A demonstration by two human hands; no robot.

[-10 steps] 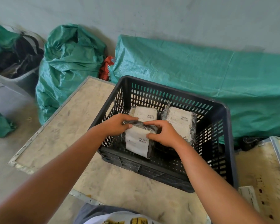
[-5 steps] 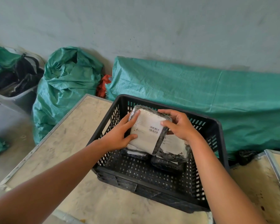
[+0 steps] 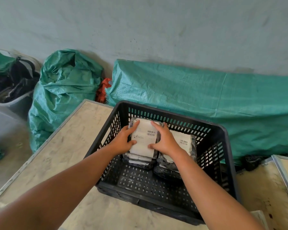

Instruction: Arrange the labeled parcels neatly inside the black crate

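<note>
1. a pale grey-green plastered wall, scuffed and speckled, fills the whole upper part of the view.
2. a long green woven tarpaulin lies draped over something low along the foot of the wall, behind the crate.
3. a worn beige table top with a metal edge strip carries the crate; a second beige panel with a metal frame sits to the right, apart from it.
4. a stuffed green woven sack stands on the concrete floor left of the table, with a bit of orange cloth wedged between it and the tarpaulin.
5. a grey plastic tub holding dark clothing sits at the far left by the wall.
6. a black slotted plastic crate rests on the table top, its front half bare.
7. a black-wrapped parcel with a white barcode label lies on top of a stack of parcels at the crate's back left, label up.
8. a second stack of black-wrapped labeled parcels stands just beside it on the right, touching.
9. the left hand grips the top parcel's left edge, thumb and fingers spread along it.
10. the right hand clasps the same parcel's right edge, fingers spread over the label and thumb at its near end.
</note>
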